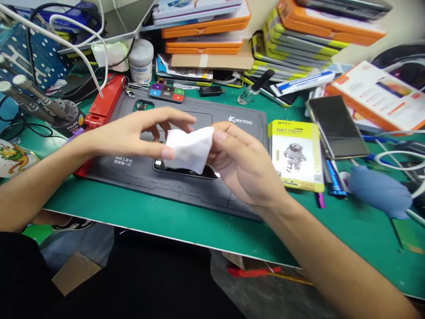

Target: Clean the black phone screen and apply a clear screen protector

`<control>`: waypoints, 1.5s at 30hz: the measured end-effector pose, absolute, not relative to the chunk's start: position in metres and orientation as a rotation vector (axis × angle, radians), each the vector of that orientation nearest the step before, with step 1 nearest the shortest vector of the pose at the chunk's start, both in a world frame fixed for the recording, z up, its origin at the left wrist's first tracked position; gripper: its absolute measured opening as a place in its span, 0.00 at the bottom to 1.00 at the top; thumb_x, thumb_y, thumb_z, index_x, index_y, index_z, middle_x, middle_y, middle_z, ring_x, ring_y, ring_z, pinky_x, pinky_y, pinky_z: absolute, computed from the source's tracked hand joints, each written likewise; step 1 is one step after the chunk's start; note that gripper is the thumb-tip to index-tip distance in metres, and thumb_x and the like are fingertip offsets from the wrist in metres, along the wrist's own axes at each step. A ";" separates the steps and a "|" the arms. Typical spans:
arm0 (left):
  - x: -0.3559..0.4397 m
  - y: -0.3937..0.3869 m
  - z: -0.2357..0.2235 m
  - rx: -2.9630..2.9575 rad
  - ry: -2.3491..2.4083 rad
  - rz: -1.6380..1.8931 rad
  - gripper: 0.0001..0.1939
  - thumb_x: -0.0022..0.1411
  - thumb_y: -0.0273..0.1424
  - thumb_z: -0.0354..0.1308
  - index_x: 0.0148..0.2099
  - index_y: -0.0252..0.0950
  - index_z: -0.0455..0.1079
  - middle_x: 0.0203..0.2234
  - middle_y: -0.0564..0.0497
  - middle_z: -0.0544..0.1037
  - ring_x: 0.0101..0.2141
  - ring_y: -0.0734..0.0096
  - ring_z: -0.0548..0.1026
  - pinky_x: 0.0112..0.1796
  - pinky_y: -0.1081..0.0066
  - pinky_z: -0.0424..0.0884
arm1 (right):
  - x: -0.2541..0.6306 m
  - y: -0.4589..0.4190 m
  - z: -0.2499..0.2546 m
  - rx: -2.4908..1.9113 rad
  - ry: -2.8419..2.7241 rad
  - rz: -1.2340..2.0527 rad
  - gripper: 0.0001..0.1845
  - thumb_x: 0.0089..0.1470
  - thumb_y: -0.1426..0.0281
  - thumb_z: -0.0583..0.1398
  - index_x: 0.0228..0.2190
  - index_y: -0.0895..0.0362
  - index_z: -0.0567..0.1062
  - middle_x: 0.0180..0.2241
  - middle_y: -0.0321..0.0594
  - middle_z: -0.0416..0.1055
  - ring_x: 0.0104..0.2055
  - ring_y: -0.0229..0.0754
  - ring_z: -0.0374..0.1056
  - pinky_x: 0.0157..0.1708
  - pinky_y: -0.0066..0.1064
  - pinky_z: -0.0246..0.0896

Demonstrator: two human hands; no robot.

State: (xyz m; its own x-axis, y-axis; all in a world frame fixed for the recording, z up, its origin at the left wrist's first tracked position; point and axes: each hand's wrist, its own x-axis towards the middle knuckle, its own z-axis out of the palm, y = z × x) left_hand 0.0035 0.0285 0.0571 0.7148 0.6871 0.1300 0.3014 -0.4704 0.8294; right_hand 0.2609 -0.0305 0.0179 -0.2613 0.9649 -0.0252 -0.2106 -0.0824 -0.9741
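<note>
through my feed, my right hand point(244, 164) is closed in a pinch, thumb and forefinger on the upper right corner of the white wipe point(189, 148). my left hand point(136, 133) is open, fingers spread, its thumb at the wipe's left side. the wipe looks thin, soft and lightly creased, roughly four-sided; its long axis runs left to right, with a lower corner pointing down towards me. it's above a dark phone point(186, 174), partly hidden, on the grey mat point(146, 181). further right sits a yellow-and-white battery box point(295, 155), then a black-screened phone point(338, 126).
</note>
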 end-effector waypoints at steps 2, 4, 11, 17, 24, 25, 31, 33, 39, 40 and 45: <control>0.007 0.025 0.058 2.033 0.744 0.438 0.21 0.60 0.51 0.77 0.46 0.42 0.83 0.40 0.54 0.87 0.43 0.63 0.86 0.42 0.71 0.80 | 0.260 -0.031 0.018 -0.952 -1.135 1.611 0.21 0.58 0.47 0.75 0.36 0.49 0.78 0.30 0.32 0.70 0.30 0.39 0.69 0.29 0.32 0.69; 0.007 0.023 0.056 2.002 0.758 0.381 0.15 0.64 0.47 0.75 0.41 0.41 0.83 0.34 0.55 0.86 0.38 0.66 0.85 0.38 0.73 0.79 | 0.260 -0.031 0.019 -0.966 -1.115 1.658 0.22 0.59 0.45 0.74 0.37 0.48 0.78 0.30 0.32 0.72 0.30 0.39 0.70 0.27 0.32 0.68; 0.005 0.027 0.040 1.808 0.768 0.508 0.15 0.65 0.41 0.76 0.40 0.39 0.76 0.29 0.54 0.84 0.28 0.71 0.83 0.30 0.75 0.76 | 0.268 -0.020 0.008 -0.991 -1.273 1.664 0.40 0.50 0.56 0.81 0.59 0.46 0.75 0.44 0.37 0.83 0.46 0.51 0.82 0.41 0.43 0.82; 0.010 0.022 0.038 1.720 0.752 0.683 0.12 0.64 0.36 0.77 0.41 0.40 0.77 0.28 0.55 0.83 0.28 0.70 0.85 0.30 0.74 0.80 | 0.272 -0.017 -0.004 -0.976 -1.559 1.201 0.32 0.61 0.57 0.75 0.62 0.44 0.74 0.47 0.37 0.83 0.47 0.51 0.82 0.46 0.47 0.83; 0.008 0.026 0.049 1.914 0.834 0.868 0.03 0.64 0.26 0.73 0.37 0.40 0.87 0.35 0.50 0.88 0.37 0.64 0.87 0.40 0.70 0.83 | 0.267 -0.020 -0.002 -0.971 -1.596 0.811 0.13 0.67 0.61 0.69 0.51 0.45 0.79 0.44 0.39 0.80 0.48 0.49 0.79 0.43 0.43 0.81; 0.007 0.027 0.049 1.946 0.827 0.863 0.04 0.63 0.26 0.73 0.37 0.41 0.88 0.36 0.50 0.89 0.39 0.63 0.88 0.43 0.70 0.83 | 0.268 -0.017 -0.005 -0.961 -1.575 0.808 0.11 0.66 0.62 0.69 0.50 0.45 0.79 0.44 0.38 0.79 0.48 0.48 0.79 0.42 0.42 0.81; 0.002 0.030 0.049 2.068 0.764 0.876 0.06 0.65 0.28 0.70 0.38 0.43 0.89 0.41 0.50 0.90 0.44 0.60 0.87 0.50 0.66 0.83 | 0.274 -0.004 -0.015 -0.893 -1.555 0.780 0.13 0.63 0.63 0.71 0.49 0.44 0.78 0.38 0.34 0.74 0.42 0.45 0.75 0.43 0.41 0.79; 0.001 0.030 0.049 2.067 0.775 0.874 0.06 0.67 0.30 0.69 0.39 0.43 0.89 0.41 0.50 0.90 0.44 0.61 0.87 0.50 0.66 0.83 | 0.274 -0.004 -0.014 -0.853 -1.553 0.770 0.12 0.63 0.66 0.71 0.47 0.45 0.79 0.37 0.34 0.74 0.41 0.44 0.75 0.44 0.41 0.78; -0.001 0.033 0.048 2.005 0.875 0.879 0.14 0.70 0.46 0.71 0.40 0.41 0.86 0.39 0.48 0.89 0.44 0.60 0.86 0.49 0.65 0.82 | 0.268 -0.009 -0.008 -0.757 -1.496 0.768 0.11 0.61 0.73 0.68 0.43 0.46 0.81 0.33 0.31 0.75 0.37 0.42 0.76 0.44 0.41 0.78; -0.001 0.034 0.046 1.993 0.882 0.893 0.15 0.69 0.48 0.73 0.39 0.41 0.85 0.37 0.48 0.88 0.42 0.61 0.85 0.47 0.66 0.82 | 0.268 -0.010 -0.007 -0.773 -1.498 0.765 0.10 0.61 0.73 0.68 0.43 0.46 0.81 0.32 0.31 0.75 0.36 0.43 0.76 0.44 0.42 0.78; -0.002 0.040 0.035 1.897 0.852 0.987 0.17 0.62 0.45 0.80 0.43 0.41 0.82 0.38 0.51 0.86 0.36 0.71 0.81 0.40 0.71 0.78 | 0.270 -0.014 -0.004 -0.914 -1.552 0.764 0.08 0.61 0.69 0.66 0.42 0.45 0.82 0.34 0.37 0.78 0.39 0.49 0.78 0.47 0.50 0.80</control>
